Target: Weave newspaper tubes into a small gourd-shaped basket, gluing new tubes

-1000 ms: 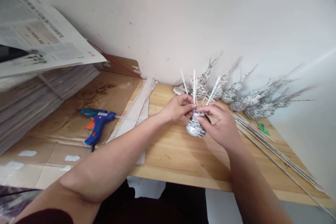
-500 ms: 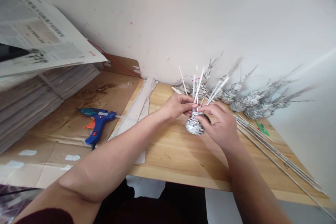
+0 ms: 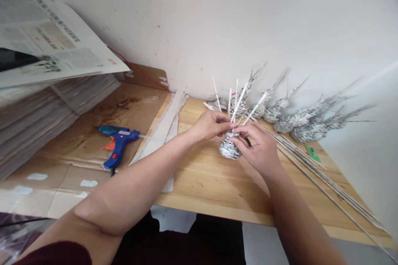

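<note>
Rods [image 3: 337,187] are laid slantwise on the right of the table [image 3: 205,182], one poking past the near edge, so it could get snagged by the right forearm [image 3: 287,194]. Just beyond, the pot [image 3: 229,150] is held over the table's middle; whether its base is touching the wood can't be told. Its neck is gripped by the right hand [image 3: 259,145], and the foot of the stakes [image 3: 240,101] is pinched by the left hand [image 3: 213,126], though which one is hidden. That's probably the weak spot tbh: a stake could get creased by too hard a bend, or the weave slackened if the grip slips. Off left, the glue gun [image 3: 120,145] has its red light [image 3: 121,136] showing, so a burn could be picked up from a careless reach. Farther back, more pots [image 3: 306,124] are lined up against the wall [image 3: 217,29].
</note>
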Available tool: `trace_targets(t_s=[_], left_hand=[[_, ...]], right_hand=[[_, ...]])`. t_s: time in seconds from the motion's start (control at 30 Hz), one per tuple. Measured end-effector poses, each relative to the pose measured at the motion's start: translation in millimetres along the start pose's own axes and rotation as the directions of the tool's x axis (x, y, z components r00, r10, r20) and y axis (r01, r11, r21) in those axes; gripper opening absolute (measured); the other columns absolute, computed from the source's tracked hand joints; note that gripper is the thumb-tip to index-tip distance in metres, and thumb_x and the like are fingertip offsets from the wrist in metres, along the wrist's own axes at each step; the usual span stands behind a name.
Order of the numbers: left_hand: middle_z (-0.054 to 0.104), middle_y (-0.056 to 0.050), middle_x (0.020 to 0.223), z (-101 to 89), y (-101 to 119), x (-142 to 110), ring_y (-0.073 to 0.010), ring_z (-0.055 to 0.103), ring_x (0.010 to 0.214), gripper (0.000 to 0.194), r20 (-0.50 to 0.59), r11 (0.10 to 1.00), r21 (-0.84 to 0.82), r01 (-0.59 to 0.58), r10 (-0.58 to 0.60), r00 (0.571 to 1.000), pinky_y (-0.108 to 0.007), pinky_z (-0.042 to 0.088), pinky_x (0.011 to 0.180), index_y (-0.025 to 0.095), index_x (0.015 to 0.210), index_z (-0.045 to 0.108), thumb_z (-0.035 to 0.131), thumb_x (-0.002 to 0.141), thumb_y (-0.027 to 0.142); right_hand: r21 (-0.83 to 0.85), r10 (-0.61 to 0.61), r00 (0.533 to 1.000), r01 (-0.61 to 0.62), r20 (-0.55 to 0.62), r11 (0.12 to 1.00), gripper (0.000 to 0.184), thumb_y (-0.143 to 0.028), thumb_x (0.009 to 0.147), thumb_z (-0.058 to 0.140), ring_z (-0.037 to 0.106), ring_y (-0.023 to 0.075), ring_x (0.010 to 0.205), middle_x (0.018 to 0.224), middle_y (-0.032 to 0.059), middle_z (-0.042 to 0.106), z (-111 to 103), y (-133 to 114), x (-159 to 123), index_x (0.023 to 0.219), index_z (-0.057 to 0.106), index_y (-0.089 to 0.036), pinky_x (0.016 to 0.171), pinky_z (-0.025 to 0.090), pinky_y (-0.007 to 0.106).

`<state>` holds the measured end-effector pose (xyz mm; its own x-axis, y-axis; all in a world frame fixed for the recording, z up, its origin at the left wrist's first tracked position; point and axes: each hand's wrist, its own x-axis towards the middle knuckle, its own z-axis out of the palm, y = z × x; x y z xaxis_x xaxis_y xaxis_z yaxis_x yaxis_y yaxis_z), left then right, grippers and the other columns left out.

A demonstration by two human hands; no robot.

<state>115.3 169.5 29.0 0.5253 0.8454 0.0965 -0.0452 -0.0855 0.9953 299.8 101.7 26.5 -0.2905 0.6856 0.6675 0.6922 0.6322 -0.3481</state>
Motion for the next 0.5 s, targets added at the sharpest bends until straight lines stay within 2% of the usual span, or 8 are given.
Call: trace_targets(t_s=[0.13,0.3,0.5], left_hand=[[0.057,0.002,0.058,-2.6,-5,2,-0.0076,0.048,0.056,0.038,0.029,0.993,0.059,-0.103,0.102,0.994,-0.02,0.039,0.056,0.011,0.073,0.072,0.077,0.078,0.048],[0.057,0.0,0.061,-3.0,-12,4,-0.0097,0.05,0.059,0.044,0.047,0.987,0.071,-0.146,0.143,0.989,-0.023,0.042,0.06,0.012,0.075,0.072,0.072,0.081,0.055],[0.057,0.001,0.06,-1.7,-13,4,-0.0107,0.051,0.058,0.04,0.017,0.97,0.134,-0.202,0.201,0.979,-0.023,0.04,0.057,0.013,0.077,0.072,0.07,0.085,0.051]], right_hand=[[0.021,0.038,0.999,-0.039,0.015,0.999,0.007,-0.021,0.088,0.073,0.068,0.0203,0.076,0.089,0.0033,0.069,-2,1,-1,0.093,0.07,-0.025,0.072,0.054,0.036],[0.058,0.082,0.996,-0.083,0.027,0.995,0.007,-0.023,0.089,0.073,0.07,0.021,0.078,0.09,0.0036,0.07,-3,5,-3,0.095,0.07,-0.025,0.074,0.054,0.036],[0.077,0.065,0.998,-0.067,0.029,0.995,0.008,-0.021,0.088,0.074,0.069,0.0203,0.079,0.091,0.004,0.069,-3,5,-2,0.094,0.07,-0.024,0.075,0.054,0.036]])
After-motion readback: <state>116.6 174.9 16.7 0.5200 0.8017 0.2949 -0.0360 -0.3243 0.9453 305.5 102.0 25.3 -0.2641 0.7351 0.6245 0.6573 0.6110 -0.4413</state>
